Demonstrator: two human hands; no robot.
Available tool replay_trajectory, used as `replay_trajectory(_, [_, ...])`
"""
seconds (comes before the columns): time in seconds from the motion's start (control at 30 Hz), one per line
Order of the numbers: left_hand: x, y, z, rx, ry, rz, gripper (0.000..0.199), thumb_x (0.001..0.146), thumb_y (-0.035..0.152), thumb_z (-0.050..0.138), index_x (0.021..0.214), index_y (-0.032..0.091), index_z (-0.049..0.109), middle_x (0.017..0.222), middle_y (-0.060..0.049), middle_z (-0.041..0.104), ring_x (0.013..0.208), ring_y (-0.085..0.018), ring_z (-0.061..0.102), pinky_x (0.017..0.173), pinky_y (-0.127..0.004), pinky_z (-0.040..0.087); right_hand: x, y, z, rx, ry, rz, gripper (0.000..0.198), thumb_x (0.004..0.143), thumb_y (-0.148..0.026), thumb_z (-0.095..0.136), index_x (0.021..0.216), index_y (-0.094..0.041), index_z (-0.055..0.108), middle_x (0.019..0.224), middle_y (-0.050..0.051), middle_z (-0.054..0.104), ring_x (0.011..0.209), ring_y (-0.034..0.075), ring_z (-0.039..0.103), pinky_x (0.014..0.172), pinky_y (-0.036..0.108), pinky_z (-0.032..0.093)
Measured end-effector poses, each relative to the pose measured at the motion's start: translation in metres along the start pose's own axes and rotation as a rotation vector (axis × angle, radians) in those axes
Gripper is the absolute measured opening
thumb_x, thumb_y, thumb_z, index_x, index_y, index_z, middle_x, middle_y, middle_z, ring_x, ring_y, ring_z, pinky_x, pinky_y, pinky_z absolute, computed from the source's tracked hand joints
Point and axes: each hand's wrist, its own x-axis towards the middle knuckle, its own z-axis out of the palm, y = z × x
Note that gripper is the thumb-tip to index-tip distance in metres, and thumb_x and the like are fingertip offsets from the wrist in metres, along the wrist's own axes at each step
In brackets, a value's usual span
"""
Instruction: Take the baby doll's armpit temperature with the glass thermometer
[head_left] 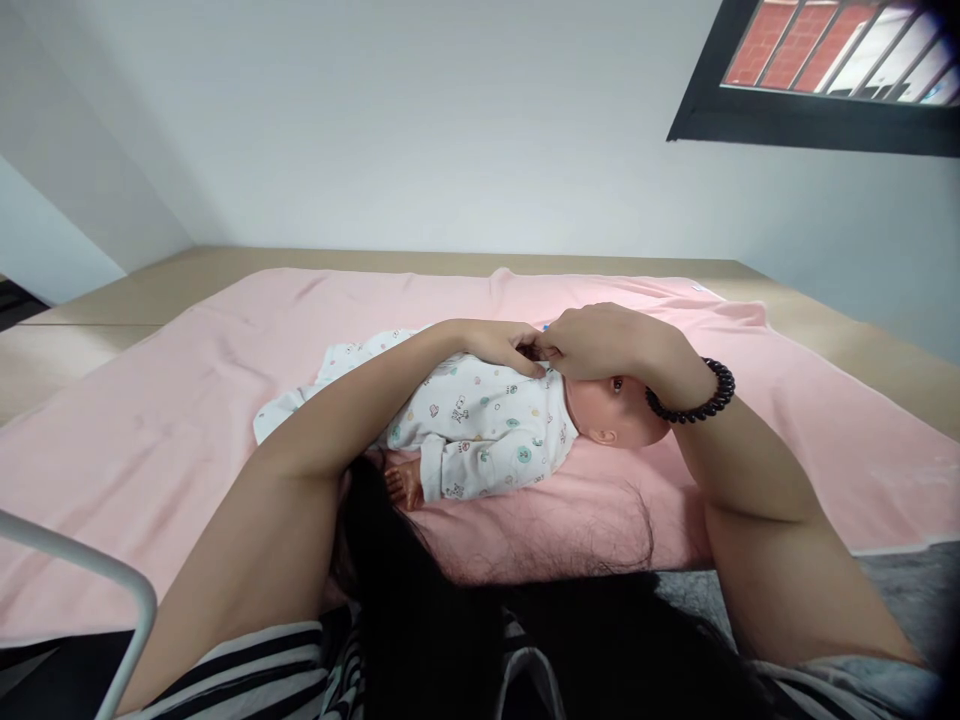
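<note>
A baby doll [632,412] lies on its back, with its head to the right. It wears a white printed outfit [480,420] with long sleeves. Its bare hand [405,484] rests on a pink blanket [187,400]. My left hand [504,345] lies over the doll's upper chest, fingers curled in at the collar. From the other side my right hand [607,338] reaches over the doll's face, and its closed fingertips meet those of my left hand. What the fingers pinch is hidden between them. A tiny blue spot shows beside them.
The blanket covers a wooden surface [690,268] along a white wall [420,130]. A dark-framed window [810,120] is at upper right. A pale metal bar [90,560] curves in at lower left. Dark hair [450,640] hangs across the near edge.
</note>
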Motion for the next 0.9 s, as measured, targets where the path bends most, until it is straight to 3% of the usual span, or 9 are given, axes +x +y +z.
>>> replay_trajectory(0.17, [-0.0003, -0.0018, -0.0003, 0.041, -0.061, -0.031, 0.039, 0.081, 0.041, 0.074, 0.113, 0.018, 0.073, 0.109, -0.006, 0.074, 0.108, -0.025, 0.067, 0.096, -0.034, 0.053, 0.0019, 0.0008, 0.0006, 0.021, -0.041, 0.010, 0.020, 0.092, -0.024, 0.045, 0.076, -0.017, 0.055, 0.077, 0.007, 0.064, 0.060, 0.014, 0.048, 0.061, 0.031, 0.029])
replay_trajectory(0.47, [0.0011, -0.0043, 0.0017, 0.034, -0.026, 0.020, 0.024, 0.080, 0.033, 0.073, 0.098, 0.017, 0.072, 0.089, -0.003, 0.070, 0.083, -0.018, 0.065, 0.076, -0.030, 0.049, 0.0015, -0.0006, 0.0021, -0.010, -0.041, 0.005, 0.022, 0.092, -0.021, 0.044, 0.071, -0.016, 0.049, 0.071, 0.006, 0.060, 0.056, 0.014, 0.045, 0.059, 0.032, 0.029])
replay_trajectory(0.67, [0.0023, -0.0046, 0.0021, 0.020, -0.034, 0.058, 0.027, 0.077, 0.029, 0.072, 0.101, 0.016, 0.074, 0.090, -0.003, 0.072, 0.084, -0.018, 0.065, 0.076, -0.030, 0.049, 0.0002, -0.0020, 0.0023, -0.034, -0.018, -0.013, 0.022, 0.092, -0.020, 0.044, 0.073, -0.016, 0.052, 0.070, 0.007, 0.058, 0.057, 0.014, 0.045, 0.060, 0.032, 0.029])
replay_trajectory(0.9, [0.0021, -0.0047, 0.0005, 0.007, -0.040, 0.024, 0.018, 0.078, 0.029, 0.073, 0.090, 0.016, 0.070, 0.086, -0.003, 0.069, 0.081, -0.017, 0.062, 0.074, -0.030, 0.046, -0.0025, -0.0056, 0.0020, -0.046, 0.019, -0.026, 0.018, 0.090, -0.016, 0.044, 0.074, -0.016, 0.052, 0.069, 0.005, 0.057, 0.056, 0.013, 0.041, 0.060, 0.033, 0.029])
